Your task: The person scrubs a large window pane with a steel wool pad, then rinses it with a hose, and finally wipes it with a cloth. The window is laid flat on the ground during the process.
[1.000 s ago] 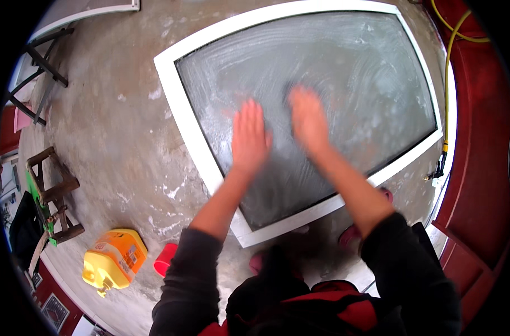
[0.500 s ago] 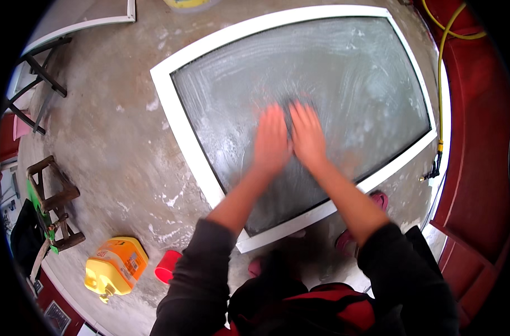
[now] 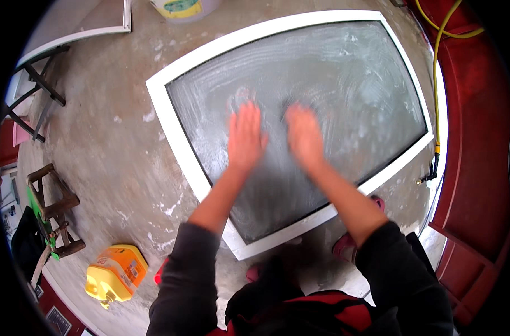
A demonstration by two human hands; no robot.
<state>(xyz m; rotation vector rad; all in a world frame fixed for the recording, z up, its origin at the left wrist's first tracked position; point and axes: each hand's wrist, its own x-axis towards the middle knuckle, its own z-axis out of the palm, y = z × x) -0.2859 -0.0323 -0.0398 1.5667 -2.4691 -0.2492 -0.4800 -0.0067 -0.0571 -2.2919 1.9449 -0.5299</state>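
Note:
A white-framed window screen (image 3: pixel 333 78) lies flat on the floor in front of me, its grey mesh wet and streaked with whitish suds. My left hand (image 3: pixel 246 134) is spread palm down over the mesh, left of its middle, fingers stretched and nothing seen in it. To its right, my right hand (image 3: pixel 305 134) is also at the mesh, its fingers smeared by motion and looking partly curled. A dark patch shows beside those fingertips; whether it is a held thing or a shadow I cannot tell.
A yellow jug (image 3: pixel 117 274) with an orange label and a partly hidden red cup (image 3: pixel 159 273) stand lower left. Beyond are a small wooden stool (image 3: pixel 56 196), a black folding stand (image 3: pixel 39 84) and a bucket (image 3: pixel 185 8). A yellow hose (image 3: pixel 438 84) runs along the right.
My hands have moved apart: the left has gone leftward across the mesh, while the right stays near its place. The view has shifted slightly, and my left sleeve covers more of the red cup.

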